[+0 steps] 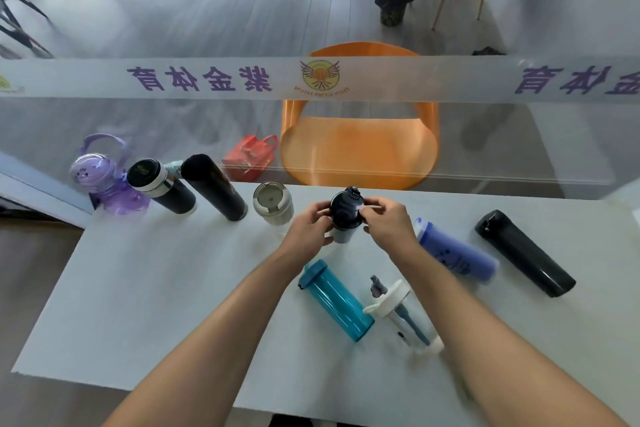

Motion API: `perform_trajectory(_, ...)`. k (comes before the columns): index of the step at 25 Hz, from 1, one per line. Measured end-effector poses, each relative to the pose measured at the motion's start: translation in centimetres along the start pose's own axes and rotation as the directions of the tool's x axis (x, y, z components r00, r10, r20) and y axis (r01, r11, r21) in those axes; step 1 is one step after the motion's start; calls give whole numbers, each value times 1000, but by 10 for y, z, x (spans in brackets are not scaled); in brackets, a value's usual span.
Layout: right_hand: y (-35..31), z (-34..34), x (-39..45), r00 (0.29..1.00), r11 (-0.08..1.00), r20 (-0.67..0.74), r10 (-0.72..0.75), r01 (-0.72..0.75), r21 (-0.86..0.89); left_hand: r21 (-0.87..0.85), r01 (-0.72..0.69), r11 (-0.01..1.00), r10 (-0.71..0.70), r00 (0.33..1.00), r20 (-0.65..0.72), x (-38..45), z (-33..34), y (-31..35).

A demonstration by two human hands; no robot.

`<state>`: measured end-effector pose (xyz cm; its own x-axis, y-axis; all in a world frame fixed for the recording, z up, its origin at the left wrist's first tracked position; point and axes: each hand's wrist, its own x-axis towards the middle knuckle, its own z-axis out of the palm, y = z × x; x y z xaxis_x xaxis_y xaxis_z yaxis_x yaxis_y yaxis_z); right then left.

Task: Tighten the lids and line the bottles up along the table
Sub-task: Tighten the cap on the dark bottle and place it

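Note:
I hold a small grey bottle (pixel 343 234) with a dark lid (pixel 345 210) above the white table (pixel 156 288). My left hand (pixel 310 230) grips its body and my right hand (pixel 388 222) pinches the lid. Along the far edge stand a purple bottle (pixel 104 180), a black flask with a steel band (pixel 162 185), a tall black flask (pixel 214 187) and a beige cup (pixel 273 203). Lying flat are a teal bottle (pixel 336 300), a clear bottle with a white lid (pixel 403 317), a blue bottle (pixel 457 253) and a black flask (pixel 524 253).
A glass partition with a printed white band (pixel 207 78) rises just behind the table. Beyond it are an orange chair (pixel 360 149), a red bag (pixel 249 156) and a dark bin (pixel 394 2) on the floor.

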<state>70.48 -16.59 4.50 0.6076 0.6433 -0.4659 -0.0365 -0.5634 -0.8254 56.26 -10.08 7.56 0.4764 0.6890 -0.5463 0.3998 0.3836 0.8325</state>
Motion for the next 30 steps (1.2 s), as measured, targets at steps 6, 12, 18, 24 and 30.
perform_trajectory(6,0,2,12,1000,1000,28,-11,12,-19,-16,22,1000,-23,998,-57,8,4,-3)
perform_trajectory(12,-5,5,12,999,998,27,-31,32,-56,-38,26,999,-28,998,-61,10,3,-5)
perform_trajectory(18,-16,10,6,998,994,5,-58,58,-96,-64,36,997,-38,999,-32,14,-1,-7)
perform_trajectory(24,-12,24,-6,991,949,59,-118,130,-286,697,-193,690,446,873,-200,16,-41,-10)
perform_trajectory(30,-10,35,-2,990,975,80,-115,128,-180,769,3,639,288,926,-243,46,-88,-28)
